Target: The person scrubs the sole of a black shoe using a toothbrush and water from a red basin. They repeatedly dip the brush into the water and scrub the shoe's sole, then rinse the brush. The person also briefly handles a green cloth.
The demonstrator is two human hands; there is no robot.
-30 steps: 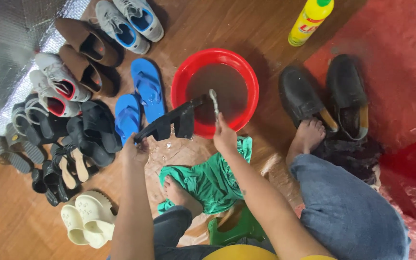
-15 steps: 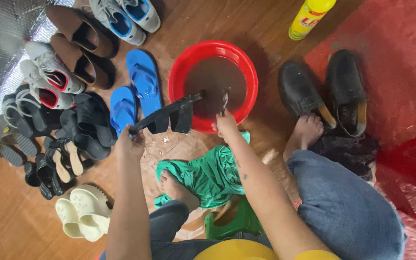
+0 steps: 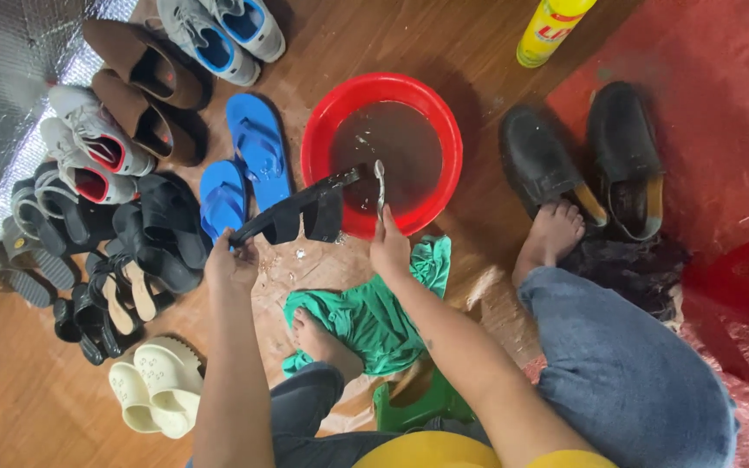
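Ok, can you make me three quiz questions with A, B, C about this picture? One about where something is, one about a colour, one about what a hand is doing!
1. Where is the yellow bottle?
A. Top of the picture, past the basin
B. Inside the basin
C. Among the shoes on the left

2. What colour is the basin?
A. Green
B. Red
C. White

3. What is the left hand doing?
A. Lying flat on the floor
B. Holding a black sandal
C. Holding the green cloth

Answers:
1 A: the bottle lies on the wood floor beyond the basin's far rim.
2 B: its rim is bright red, with dark water inside.
3 B: the left hand grips one end of the black sandal, whose other end reaches over the basin, while the right hand holds a small brush beside it.
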